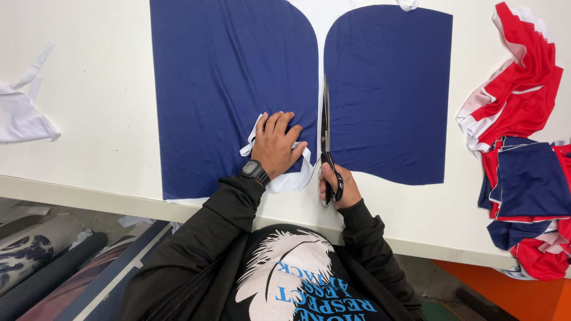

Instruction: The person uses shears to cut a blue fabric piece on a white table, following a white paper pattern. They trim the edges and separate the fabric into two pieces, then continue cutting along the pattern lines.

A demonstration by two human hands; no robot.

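Head view looks down on a white surface (89, 89) where white fabric printed with navy panels is being cut. Left hand (275, 144) lies flat with fingers spread, pressing down the lower right corner of the left navy panel (226, 89); a black watch (255, 170) sits on its wrist. Right hand (338, 186) is closed through the handles of black scissors (326, 128), whose blades point away from the person along the narrow white strip between the left panel and the right navy panel (389, 89). By the look of it, both panels already have clean curved tops and trimmed outer edges, while loose white trim (291, 178) around the left hand and the strip between the panels remain uncut. Off to the right lies a heap of red, white and navy pieces (523, 148); a white scrap (21, 113) sits far left. Nothing blocks the blades' line.
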